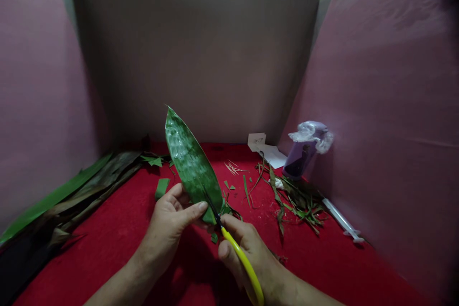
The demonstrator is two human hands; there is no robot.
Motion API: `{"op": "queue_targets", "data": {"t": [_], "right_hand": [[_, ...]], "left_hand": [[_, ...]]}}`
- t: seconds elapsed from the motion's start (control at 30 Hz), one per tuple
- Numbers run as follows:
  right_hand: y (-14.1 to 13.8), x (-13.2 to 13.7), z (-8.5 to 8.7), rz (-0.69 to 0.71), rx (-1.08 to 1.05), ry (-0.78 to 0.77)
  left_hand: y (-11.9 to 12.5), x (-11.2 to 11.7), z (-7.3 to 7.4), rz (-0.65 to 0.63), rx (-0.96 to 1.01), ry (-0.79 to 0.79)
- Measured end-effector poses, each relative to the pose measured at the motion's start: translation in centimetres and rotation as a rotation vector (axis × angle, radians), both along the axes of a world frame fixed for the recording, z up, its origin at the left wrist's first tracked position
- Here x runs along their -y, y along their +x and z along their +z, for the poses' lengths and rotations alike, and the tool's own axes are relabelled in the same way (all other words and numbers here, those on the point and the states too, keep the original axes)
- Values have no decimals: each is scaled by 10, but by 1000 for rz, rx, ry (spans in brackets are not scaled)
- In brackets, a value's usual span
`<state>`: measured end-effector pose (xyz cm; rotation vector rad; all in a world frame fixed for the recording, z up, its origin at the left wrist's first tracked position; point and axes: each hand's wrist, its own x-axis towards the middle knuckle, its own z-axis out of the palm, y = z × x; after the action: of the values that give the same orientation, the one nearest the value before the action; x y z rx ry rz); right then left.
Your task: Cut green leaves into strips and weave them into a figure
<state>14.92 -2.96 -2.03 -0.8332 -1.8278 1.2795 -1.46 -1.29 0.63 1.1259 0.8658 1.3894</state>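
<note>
A broad, pointed green leaf (190, 158) stands tilted up in front of me, pale and shiny in patches. My left hand (175, 213) pinches its lower part, with the thumb on the near face. In my right hand (247, 246) is a pair of scissors (244, 263) with yellow handles and dark blades. The blades reach across the leaf's base close to my left thumb. Behind and below the fingers, the lower end of the leaf is partly hidden.
Long leaves (68, 191), green and dried, lie along the left wall. On the red cloth (308, 267) are toothpicks (234, 168), leaf scraps (246, 190) and dry stalks (304, 201). A purple container (301, 155) topped with clear plastic, white paper (272, 155) and a syringe (340, 220) stand or lie at right.
</note>
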Motion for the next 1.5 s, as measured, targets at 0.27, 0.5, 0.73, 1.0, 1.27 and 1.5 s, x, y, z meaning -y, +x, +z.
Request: {"op": "queue_targets", "data": {"t": [0.27, 0.5, 0.73, 1.0, 1.27, 1.5], "right_hand": [[-2, -3, -14, 47, -100, -156], [-5, 0, -12, 3, -139, -164], [-5, -2, -12, -11, -58, -164], [-2, 4, 2, -2, 44, -22], [0, 5, -4, 4, 44, -22], [-4, 4, -1, 5, -93, -36]], "left_hand": [[2, 2, 0, 12, 7, -35], [1, 4, 2, -6, 2, -27], [-2, 2, 7, 63, 64, -86], [-5, 0, 7, 190, 58, -107], [-5, 0, 9, 164, 6, -99], [-5, -2, 10, 113, 14, -95]]}}
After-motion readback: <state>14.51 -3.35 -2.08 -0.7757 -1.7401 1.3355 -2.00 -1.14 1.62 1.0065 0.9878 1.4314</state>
